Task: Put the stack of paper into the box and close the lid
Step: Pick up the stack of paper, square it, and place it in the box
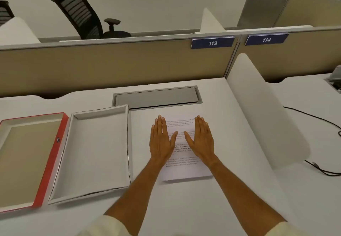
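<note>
I saw the stack of paper (186,171) lying flat on the smooth white surface (230,198), just to the right of the box (96,154). The sheets were thin, rectangular and printed with small black text that I could not read. My left hand (161,142) and right hand (201,141) rested palm down on the top sheet, fingers (160,123) stretched flat and holding nothing. The box was a shallow white cardboard tray, open. Its lid (55,154), with a red rim and a beige inside, lay beside it at the left. Blue labels on the partition read "113" (212,43) and "114" (266,40).
</note>
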Action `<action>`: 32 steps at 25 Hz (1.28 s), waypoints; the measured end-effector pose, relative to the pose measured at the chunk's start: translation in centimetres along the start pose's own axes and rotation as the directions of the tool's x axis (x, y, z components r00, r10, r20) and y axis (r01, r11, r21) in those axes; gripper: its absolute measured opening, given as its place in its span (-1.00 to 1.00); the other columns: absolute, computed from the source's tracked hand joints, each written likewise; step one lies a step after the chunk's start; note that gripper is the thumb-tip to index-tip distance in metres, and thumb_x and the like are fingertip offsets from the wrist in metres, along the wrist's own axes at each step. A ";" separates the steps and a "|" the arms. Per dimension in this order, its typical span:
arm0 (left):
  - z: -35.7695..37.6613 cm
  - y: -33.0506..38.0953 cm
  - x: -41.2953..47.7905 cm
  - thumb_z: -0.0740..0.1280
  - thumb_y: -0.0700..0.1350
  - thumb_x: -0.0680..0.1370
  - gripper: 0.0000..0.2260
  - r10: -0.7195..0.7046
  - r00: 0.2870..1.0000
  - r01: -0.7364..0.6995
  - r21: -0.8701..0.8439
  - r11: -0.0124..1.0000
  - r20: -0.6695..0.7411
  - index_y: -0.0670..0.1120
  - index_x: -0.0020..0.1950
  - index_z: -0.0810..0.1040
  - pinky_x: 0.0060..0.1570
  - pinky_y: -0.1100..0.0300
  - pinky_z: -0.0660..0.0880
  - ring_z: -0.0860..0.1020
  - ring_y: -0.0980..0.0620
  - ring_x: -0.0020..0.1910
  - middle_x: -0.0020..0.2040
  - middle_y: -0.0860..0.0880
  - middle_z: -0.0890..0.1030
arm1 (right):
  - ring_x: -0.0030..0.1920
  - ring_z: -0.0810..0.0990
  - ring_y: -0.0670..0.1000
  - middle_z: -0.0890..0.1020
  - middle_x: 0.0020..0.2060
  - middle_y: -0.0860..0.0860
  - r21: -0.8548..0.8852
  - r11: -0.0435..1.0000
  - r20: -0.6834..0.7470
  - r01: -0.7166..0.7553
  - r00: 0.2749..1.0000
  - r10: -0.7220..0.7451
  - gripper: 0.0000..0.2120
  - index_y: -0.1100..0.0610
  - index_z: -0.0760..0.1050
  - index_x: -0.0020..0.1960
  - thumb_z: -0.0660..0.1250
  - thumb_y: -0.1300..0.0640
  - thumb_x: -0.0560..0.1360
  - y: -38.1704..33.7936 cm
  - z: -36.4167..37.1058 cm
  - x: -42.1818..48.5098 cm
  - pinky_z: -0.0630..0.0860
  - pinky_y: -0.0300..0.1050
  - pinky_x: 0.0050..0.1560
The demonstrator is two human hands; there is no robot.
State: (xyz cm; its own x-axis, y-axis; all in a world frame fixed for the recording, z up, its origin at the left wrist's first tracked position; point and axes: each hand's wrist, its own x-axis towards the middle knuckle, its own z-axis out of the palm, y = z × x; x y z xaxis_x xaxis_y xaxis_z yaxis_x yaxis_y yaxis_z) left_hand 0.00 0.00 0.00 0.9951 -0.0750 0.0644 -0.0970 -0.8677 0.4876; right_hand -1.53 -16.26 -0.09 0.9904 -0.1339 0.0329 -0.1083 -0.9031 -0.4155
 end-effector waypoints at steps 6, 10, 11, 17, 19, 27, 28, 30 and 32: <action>1.1 -0.5 -1.0 0.11 0.22 0.60 -0.25 -0.149 0.983 0.149 0.011 0.989 0.105 -0.12 0.60 -0.18 0.58 0.05 -0.20 -0.15 -0.05 0.61 0.63 -0.09 -0.17 | 0.60 -0.03 0.06 -0.06 0.60 0.07 0.049 0.984 0.097 -0.171 0.981 0.166 -0.16 0.17 -0.16 0.59 0.16 -0.23 0.56 0.3 1.2 -1.0 -0.06 -0.06 0.58; 1.6 -0.9 -1.1 0.19 0.22 0.58 -0.18 -0.272 0.945 0.282 -0.035 0.959 0.181 -0.16 0.59 -0.19 0.59 0.01 -0.10 -0.09 -0.09 0.61 0.63 -0.13 -0.12 | 0.57 0.09 0.14 0.04 0.58 0.16 0.126 0.938 0.110 -0.324 0.944 0.311 -0.04 0.26 -0.08 0.58 0.34 -0.22 0.48 0.4 1.6 -0.5 0.10 0.02 0.56; 1.7 -0.8 -1.1 0.22 0.21 0.57 -0.17 -0.299 0.937 0.313 -0.055 0.948 0.182 -0.17 0.60 -0.15 0.58 0.00 -0.05 -0.04 -0.11 0.61 0.63 -0.15 -0.07 | 0.55 0.15 0.16 0.11 0.56 0.20 0.134 0.924 0.105 -0.359 0.932 0.347 -0.02 0.28 -0.02 0.56 0.38 -0.22 0.44 0.3 1.6 -0.3 0.15 0.04 0.53; 1.6 0.7 0.5 0.44 0.22 0.42 -0.23 -0.598 0.782 0.609 -0.013 0.793 0.174 -0.20 0.42 0.24 0.33 -0.15 0.33 0.35 -0.18 0.39 0.40 -0.20 0.35 | 0.31 0.40 0.20 0.40 0.30 0.21 0.029 0.821 0.133 -0.570 0.816 0.562 -0.13 0.26 0.28 0.33 0.50 -0.27 0.30 -0.3 1.4 1.2 0.42 0.14 0.23; 1.6 0.7 1.0 0.51 0.19 0.37 -0.19 -0.671 0.697 0.704 -0.060 0.708 0.253 -0.20 0.41 0.24 0.30 -0.19 0.35 0.34 -0.19 0.40 0.39 -0.20 0.34 | 0.35 0.37 0.22 0.37 0.32 0.21 0.042 0.769 0.190 -0.638 0.760 0.621 -0.10 0.25 0.25 0.35 0.52 -0.26 0.28 -0.3 1.3 1.5 0.42 0.19 0.23; 0.8 0.9 3.4 0.62 0.07 0.28 -0.19 -0.709 0.596 0.768 -0.010 0.641 0.377 -0.20 0.36 0.31 0.28 -0.06 0.41 0.41 -0.18 0.34 0.35 -0.20 0.42 | 0.33 0.40 0.21 0.42 0.30 0.22 0.063 0.704 0.286 -0.708 0.688 0.667 -0.10 0.23 0.30 0.33 0.57 -0.24 0.22 0.1 0.6 2.6 0.42 0.17 0.23; 0.7 0.8 3.6 0.62 0.07 0.28 -0.20 -0.705 0.594 0.767 -0.011 0.641 0.388 -0.19 0.35 0.33 0.29 -0.05 0.41 0.42 -0.18 0.34 0.35 -0.20 0.43 | 0.33 0.40 0.21 0.42 0.30 0.22 0.057 0.702 0.291 -0.710 0.684 0.669 -0.10 0.23 0.31 0.33 0.57 -0.24 0.21 0.2 0.5 2.8 0.42 0.16 0.23; 0.5 0.5 3.6 0.62 0.06 0.28 -0.24 -0.693 0.592 0.770 -0.034 0.637 0.410 -0.19 0.33 0.37 0.31 -0.06 0.42 0.43 -0.18 0.33 0.33 -0.20 0.47 | 0.33 0.40 0.21 0.43 0.30 0.21 0.042 0.705 0.291 -0.708 0.683 0.670 -0.11 0.22 0.34 0.32 0.58 -0.24 0.21 0.4 0.4 3.0 0.41 0.15 0.25; 0.4 0.3 3.5 0.62 0.05 0.28 -0.26 -0.680 0.597 0.768 -0.057 0.638 0.425 -0.19 0.32 0.39 0.34 -0.10 0.43 0.44 -0.19 0.33 0.33 -0.20 0.48 | 0.34 0.39 0.22 0.42 0.31 0.21 0.047 0.706 0.296 -0.707 0.685 0.666 -0.16 0.20 0.37 0.30 0.58 -0.22 0.22 0.4 0.4 3.1 0.38 0.14 0.28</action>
State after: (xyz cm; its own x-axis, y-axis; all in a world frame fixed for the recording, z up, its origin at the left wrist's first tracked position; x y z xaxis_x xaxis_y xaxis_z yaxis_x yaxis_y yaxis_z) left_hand 3.42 -0.78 0.00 0.6686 0.3369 -0.6629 0.7008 -0.5835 0.4103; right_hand 1.52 -16.89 -0.52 0.6312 -0.5725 -0.5233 -0.7726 -0.5235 -0.3592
